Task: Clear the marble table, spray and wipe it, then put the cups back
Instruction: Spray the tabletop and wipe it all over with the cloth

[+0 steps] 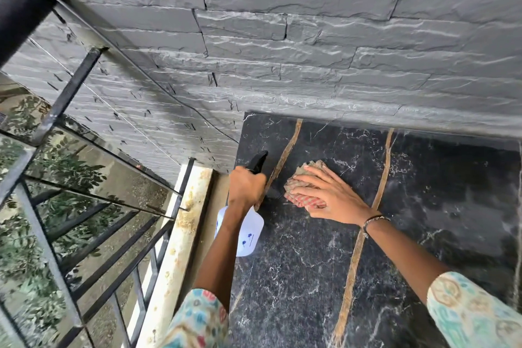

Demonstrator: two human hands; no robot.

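Left hand (245, 186) curled round sprayer (248, 230), nozzle aimed ahead; right hand (329, 198) flat, fingers straight, pressing cloth (303, 188) onto table (423, 220).

A grey slate-clad wall (282, 37) rises behind, with a black metal railing (70, 206) and greenery (34, 263) beyond.

cloth (303, 186) on marble table (423, 220), spray bottle (250, 230) left of it

we see a black marble desk (310, 277) with white veins and two brown seams, set against a grey stone wall. a crumpled checked cloth (303, 188) lies directly on it.
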